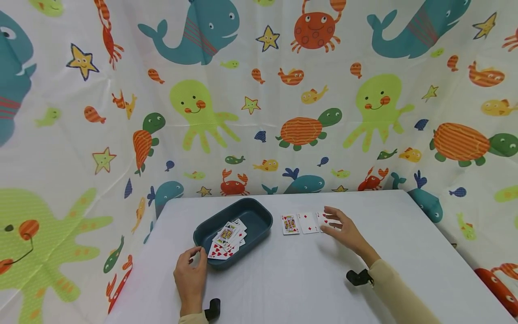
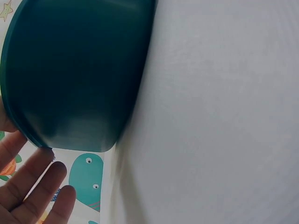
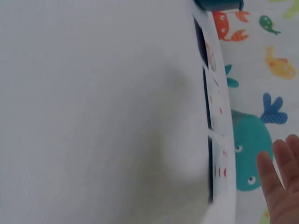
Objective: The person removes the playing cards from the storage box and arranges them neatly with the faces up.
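Note:
A dark teal plastic tub (image 1: pixel 256 225) stands slantwise on the table with a loose pile of playing cards (image 1: pixel 227 234) inside. My left hand (image 1: pixel 191 272) pinches the tub's near left rim between thumb and index finger; in the left wrist view the other fingers (image 2: pixel 56 179) spread beside the tub's end. To the right of the tub, a red face card (image 1: pixel 290 225), a diamond card (image 1: pixel 308 223) and a third card (image 1: pixel 321 219) lie face up in a row. Over the third card, partly covering it, is my right hand (image 1: pixel 343 229), fingers spread and holding nothing.
A white cloth covers the table (image 1: pixel 283 288). Behind it and along both sides hangs a curtain (image 1: pixel 251 126) printed with sea animals. A black wrist camera (image 1: pixel 359 277) sits on the right wrist, another (image 1: pixel 213 309) on the left.

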Tool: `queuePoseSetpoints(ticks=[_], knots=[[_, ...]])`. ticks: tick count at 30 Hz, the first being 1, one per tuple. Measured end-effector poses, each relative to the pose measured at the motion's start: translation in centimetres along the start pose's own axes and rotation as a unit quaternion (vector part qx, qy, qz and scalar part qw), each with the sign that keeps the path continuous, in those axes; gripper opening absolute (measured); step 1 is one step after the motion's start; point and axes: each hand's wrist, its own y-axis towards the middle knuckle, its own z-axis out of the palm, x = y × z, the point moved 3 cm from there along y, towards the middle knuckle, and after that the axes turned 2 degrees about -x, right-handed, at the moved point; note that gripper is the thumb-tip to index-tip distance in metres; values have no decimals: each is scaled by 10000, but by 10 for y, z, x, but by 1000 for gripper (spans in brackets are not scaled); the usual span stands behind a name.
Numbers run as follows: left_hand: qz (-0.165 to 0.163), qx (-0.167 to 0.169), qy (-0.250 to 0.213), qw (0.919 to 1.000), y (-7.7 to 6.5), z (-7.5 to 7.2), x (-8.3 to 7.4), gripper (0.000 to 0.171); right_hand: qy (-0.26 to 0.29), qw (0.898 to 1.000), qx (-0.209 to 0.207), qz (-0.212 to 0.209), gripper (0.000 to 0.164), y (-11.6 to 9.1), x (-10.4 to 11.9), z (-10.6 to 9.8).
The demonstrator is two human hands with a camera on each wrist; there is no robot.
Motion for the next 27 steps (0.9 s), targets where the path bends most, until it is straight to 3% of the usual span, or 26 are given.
queuePoseSetpoints(ticks=[5, 15, 27], knots=[[-34, 4, -39, 10000, -5, -1, 0, 12, 221, 9994, -247, 20, 71, -7, 8, 11], [-111, 83, -64, 9999, -18, -1, -3, 13, 1479, 9853, -676, 515, 68, -16, 22, 34], [-2, -110, -207, 9997, -18, -7, -6, 13, 2434, 9684, -530, 85, 62, -9, 59, 82]])
